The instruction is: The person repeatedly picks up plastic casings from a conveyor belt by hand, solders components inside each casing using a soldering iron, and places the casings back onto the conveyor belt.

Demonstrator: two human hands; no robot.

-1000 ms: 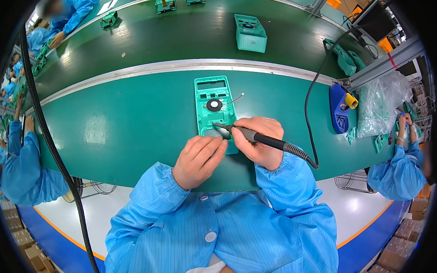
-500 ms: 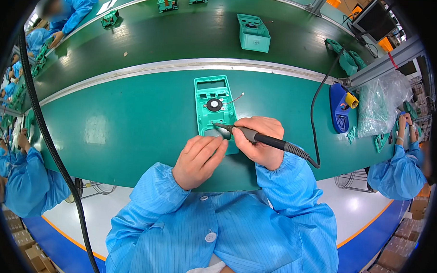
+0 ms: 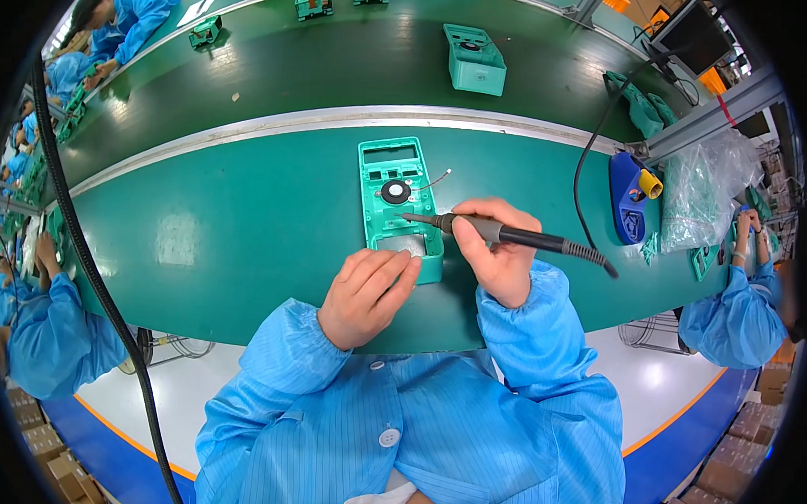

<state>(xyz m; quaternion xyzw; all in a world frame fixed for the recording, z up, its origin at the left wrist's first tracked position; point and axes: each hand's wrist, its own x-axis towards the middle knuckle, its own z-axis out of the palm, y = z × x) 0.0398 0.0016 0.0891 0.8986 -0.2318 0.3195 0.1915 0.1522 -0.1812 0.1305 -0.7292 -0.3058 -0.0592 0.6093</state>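
A green plastic housing (image 3: 382,217) lies on the green bench, its open inside facing up. In it sit a round black speaker (image 3: 395,191) with a white centre and thin wires (image 3: 437,179) that reach past the right edge. My left hand (image 3: 364,297) is closed on the near left corner of the housing, its fingertips over the rim. My right hand (image 3: 505,269) grips a soldering iron (image 3: 542,241) like a pen. The iron's tip points left over the lower middle of the housing; whether it touches the plastic I cannot tell.
To the right are a blue soldering iron stand (image 3: 626,202) and a clear plastic bag (image 3: 699,191). Beyond a metal rail (image 3: 337,121), a dark green conveyor belt (image 3: 339,72) carries another housing (image 3: 475,66) and several small assemblies. A black cable (image 3: 92,259) crosses the left side. Co-workers sit on both sides.
My right hand has moved right and slightly up with the soldering iron, drawing its tip up and right. My left hand stays put. The parts on the belt have shifted slightly right.
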